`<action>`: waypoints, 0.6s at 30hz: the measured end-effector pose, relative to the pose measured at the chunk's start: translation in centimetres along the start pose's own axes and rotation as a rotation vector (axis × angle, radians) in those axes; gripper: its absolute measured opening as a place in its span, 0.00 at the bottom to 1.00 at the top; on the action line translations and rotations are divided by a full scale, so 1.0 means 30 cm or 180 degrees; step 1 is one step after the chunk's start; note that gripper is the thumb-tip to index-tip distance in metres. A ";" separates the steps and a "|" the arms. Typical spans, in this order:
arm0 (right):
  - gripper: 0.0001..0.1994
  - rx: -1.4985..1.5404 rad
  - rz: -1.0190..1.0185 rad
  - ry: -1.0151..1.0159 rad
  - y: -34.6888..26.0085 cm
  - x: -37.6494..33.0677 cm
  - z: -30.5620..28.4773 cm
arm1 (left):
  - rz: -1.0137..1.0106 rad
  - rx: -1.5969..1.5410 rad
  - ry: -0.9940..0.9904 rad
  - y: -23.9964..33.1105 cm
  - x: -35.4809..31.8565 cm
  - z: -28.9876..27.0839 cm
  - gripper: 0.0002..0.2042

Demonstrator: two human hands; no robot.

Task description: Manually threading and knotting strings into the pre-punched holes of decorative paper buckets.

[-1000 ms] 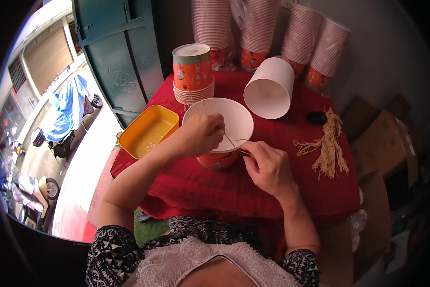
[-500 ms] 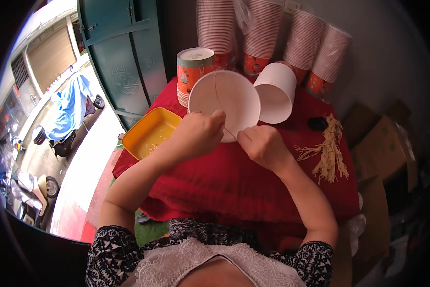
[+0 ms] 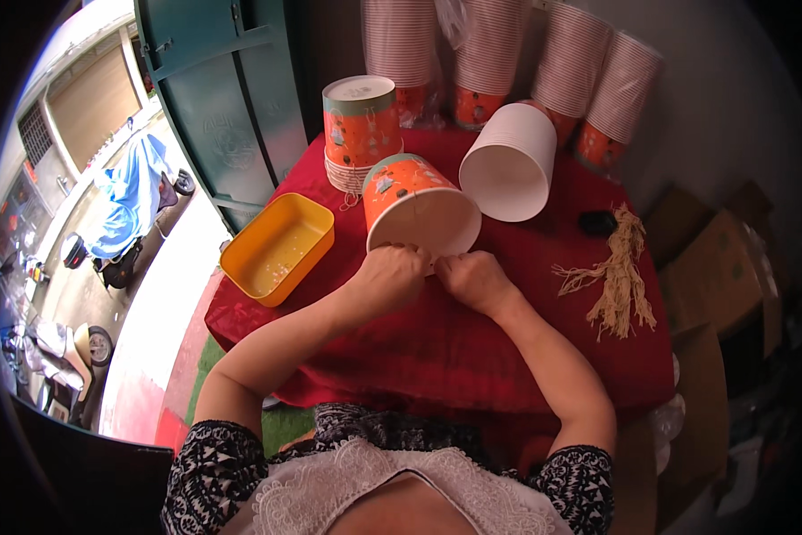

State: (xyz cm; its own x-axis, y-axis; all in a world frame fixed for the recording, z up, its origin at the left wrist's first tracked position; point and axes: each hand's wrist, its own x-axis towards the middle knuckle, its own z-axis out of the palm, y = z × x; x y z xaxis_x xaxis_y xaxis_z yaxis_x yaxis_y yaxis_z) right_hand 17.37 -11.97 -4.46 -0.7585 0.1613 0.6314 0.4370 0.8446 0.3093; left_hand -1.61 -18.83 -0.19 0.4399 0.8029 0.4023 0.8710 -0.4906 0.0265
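— In the head view, where is the tub being worked on?

— The orange paper tub (image 3: 421, 209) sits tilted over the middle of the table, its mouth toward the person

— And the hands?

— The left hand (image 3: 396, 270) and right hand (image 3: 474, 278) are side by side at its near rim, fingers curled and pressed together; I cannot tell what they pinch

— Which step is that?

— Close fingertip work at the rim, I'd judge; the next move seems to call for a firm pinch and a steady tub

— The surface and room?

— A red cloth (image 3: 356, 357) bears a yellow tray (image 3: 305, 266), a white tub (image 3: 508, 165) on its side, an upturned stack (image 3: 362, 129) and tan string (image 3: 622, 276); wrapped stacks (image 3: 399, 45) stand behind, a green door (image 3: 218, 116) left, cardboard (image 3: 713, 259) right
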 end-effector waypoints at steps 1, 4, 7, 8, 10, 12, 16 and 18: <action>0.04 0.0223 0.0126 -0.0173 -0.002 -0.009 0.002 | -0.0052 -0.0153 -0.0020 -0.006 -0.001 0.018 0.05; 0.04 0.0761 0.0495 -0.0369 -0.001 -0.023 -0.017 | -0.0205 -0.0484 -0.0074 -0.016 0.007 0.033 0.05; 0.09 0.1193 0.0839 -0.0417 0.011 -0.039 -0.032 | -0.0307 -0.0797 0.0087 -0.034 0.017 0.080 0.06; 0.10 0.1341 0.0930 -0.0446 0.011 -0.041 -0.037 | -0.0336 -0.0933 0.0267 -0.039 0.018 0.096 0.07; 0.10 0.1400 0.1018 -0.0462 0.000 -0.031 -0.045 | -0.0462 -0.1150 0.0231 -0.049 0.024 0.121 0.07; 0.10 0.1446 0.1124 -0.0492 -0.006 -0.032 -0.041 | -0.0576 -0.1388 0.0189 -0.042 0.038 0.124 0.08; 0.10 0.1580 0.1268 -0.0607 -0.003 -0.036 -0.026 | -0.0807 -0.2301 0.0145 -0.032 0.056 0.129 0.10; 0.10 0.1625 0.1328 -0.0657 0.003 -0.037 -0.022 | -0.0797 -0.2558 0.0136 -0.024 0.068 0.119 0.10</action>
State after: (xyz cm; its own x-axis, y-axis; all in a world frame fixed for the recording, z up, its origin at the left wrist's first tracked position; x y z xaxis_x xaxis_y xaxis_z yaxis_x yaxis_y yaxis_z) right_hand 18.56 -12.41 -4.67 -0.6749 0.5761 0.4610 0.4684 0.8173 -0.3356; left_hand -0.56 -15.62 -2.66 0.2318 0.9144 0.3318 0.5139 -0.4047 0.7564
